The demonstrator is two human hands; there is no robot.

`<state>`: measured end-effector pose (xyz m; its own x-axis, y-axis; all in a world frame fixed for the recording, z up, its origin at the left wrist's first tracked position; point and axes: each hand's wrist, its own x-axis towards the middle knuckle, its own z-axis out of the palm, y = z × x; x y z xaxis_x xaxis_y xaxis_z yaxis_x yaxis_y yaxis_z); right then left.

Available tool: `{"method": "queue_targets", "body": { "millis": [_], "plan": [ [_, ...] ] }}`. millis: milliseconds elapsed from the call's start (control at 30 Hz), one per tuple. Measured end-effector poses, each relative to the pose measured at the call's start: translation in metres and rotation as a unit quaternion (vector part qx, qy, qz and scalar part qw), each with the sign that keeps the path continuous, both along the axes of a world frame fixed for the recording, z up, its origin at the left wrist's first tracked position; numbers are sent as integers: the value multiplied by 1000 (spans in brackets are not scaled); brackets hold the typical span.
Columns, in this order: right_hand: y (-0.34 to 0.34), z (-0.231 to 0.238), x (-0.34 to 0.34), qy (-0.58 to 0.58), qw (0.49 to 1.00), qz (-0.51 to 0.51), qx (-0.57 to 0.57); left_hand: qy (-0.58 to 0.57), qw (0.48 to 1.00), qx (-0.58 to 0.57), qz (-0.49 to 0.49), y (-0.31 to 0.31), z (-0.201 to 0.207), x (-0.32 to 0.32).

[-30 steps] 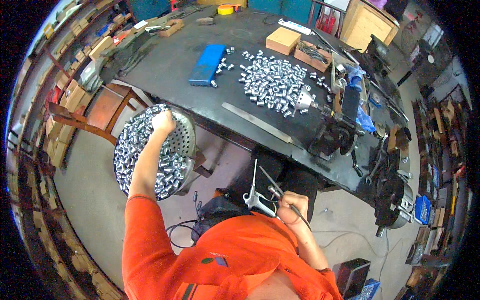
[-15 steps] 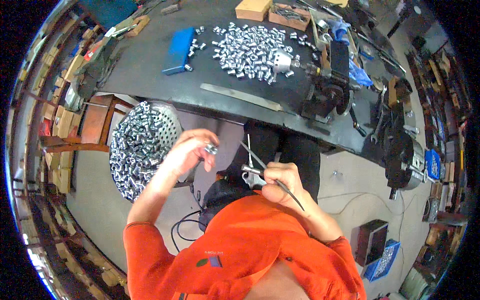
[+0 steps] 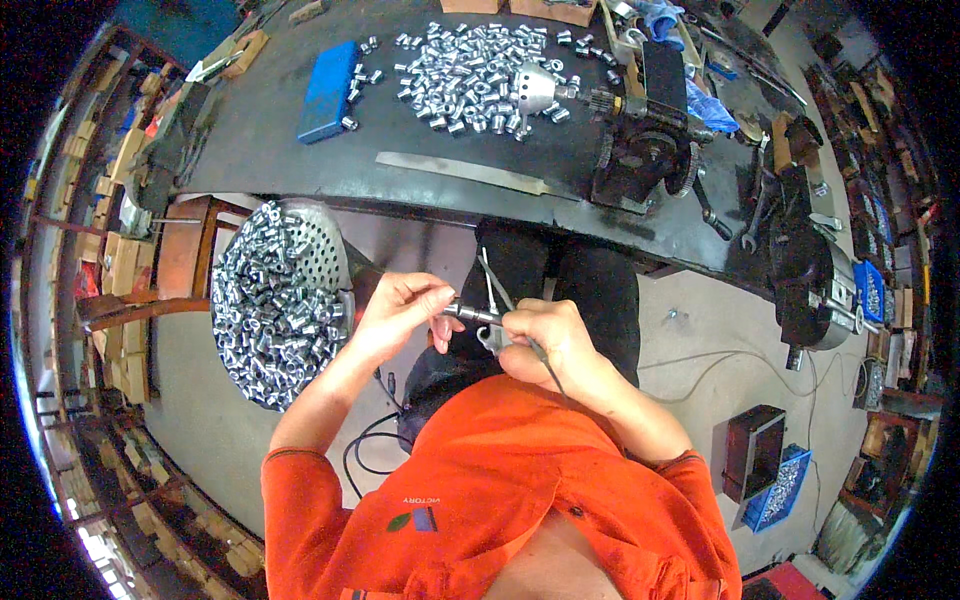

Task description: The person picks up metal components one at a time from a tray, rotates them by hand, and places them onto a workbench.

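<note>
My left hand (image 3: 405, 312) pinches a small shiny metal sleeve (image 3: 455, 310) between thumb and fingers in front of my lap. The sleeve meets the end of a dark cylindrical metal piece (image 3: 484, 316) that comes out of my right hand (image 3: 545, 335). That hand is closed, also gripping a thin grey tapered rod, like a slim file (image 3: 497, 282), which slants across the palm. Whether the sleeve sits over the cylinder's end or only touches it, I cannot tell. A bright curved metal part (image 3: 490, 338) shows just under the hands, partly hidden.
To the left stands a perforated metal basin (image 3: 325, 250) heaped with metal sleeves. On the dark workbench (image 3: 270, 165) lie a pile of sleeves (image 3: 470, 75), a blue box (image 3: 328, 92), a flat metal bar (image 3: 460, 170) and a black machine with a chuck (image 3: 645, 150). Cables cross the floor.
My left hand has moved right and brought the sleeve against the cylindrical piece at my right hand. My right hand has shifted slightly left and up. The view has tilted a little.
</note>
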<state>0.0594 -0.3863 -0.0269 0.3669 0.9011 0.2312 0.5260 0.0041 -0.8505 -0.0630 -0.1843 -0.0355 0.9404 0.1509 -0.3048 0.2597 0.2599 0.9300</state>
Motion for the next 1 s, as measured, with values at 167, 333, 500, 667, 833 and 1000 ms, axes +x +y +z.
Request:
{"method": "queue_targets", "body": {
  "millis": [167,333,500,667,833,1000],
  "plan": [
    [2,-11,-6,-28,999,-33,-5,-43,989,127,-55,-8,15,5],
    [-1,-7,-5,-31,999,-37,10,-34,992,111,-52,-10,22,8],
    [-3,-7,-3,-13,999,-32,9,-53,992,88,-71,-11,14,9],
    [-18,-1,5,14,999,-37,20,-135,864,485,4,7,16,17],
    [-22,19,-2,48,988,92,116,-110,779,616,44,14,-1,19],
    [-16,21,-7,28,989,96,105,-123,771,623,44,11,-1,21]
  ]
}}
